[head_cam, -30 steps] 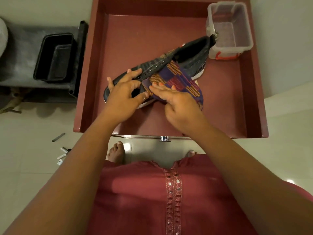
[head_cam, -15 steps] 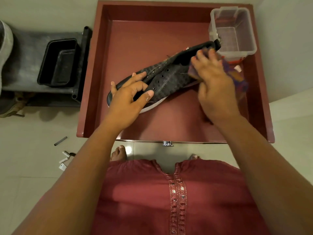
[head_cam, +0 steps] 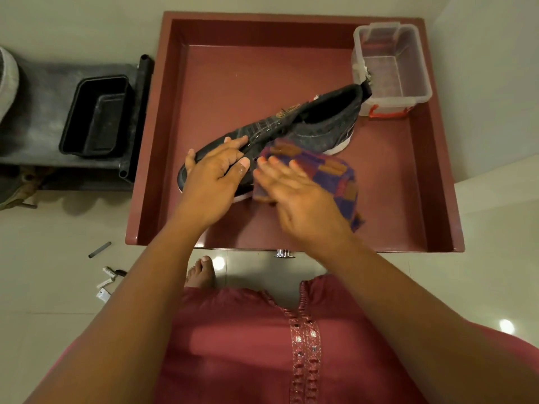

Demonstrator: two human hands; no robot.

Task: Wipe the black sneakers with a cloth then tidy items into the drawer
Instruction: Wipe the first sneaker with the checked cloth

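Sneaker (head_cam: 306,132) lies mid-drawer (head_cam: 291,62), toe at 8 o'clock. Left hand (head_cam: 215,176) grips the toe; right hand (head_cam: 294,193), fingers straight, presses cloth (head_cam: 329,173) against its side.

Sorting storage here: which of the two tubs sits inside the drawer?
The clear plastic tub, in the drawer's far right corner; the black tub sits outside.
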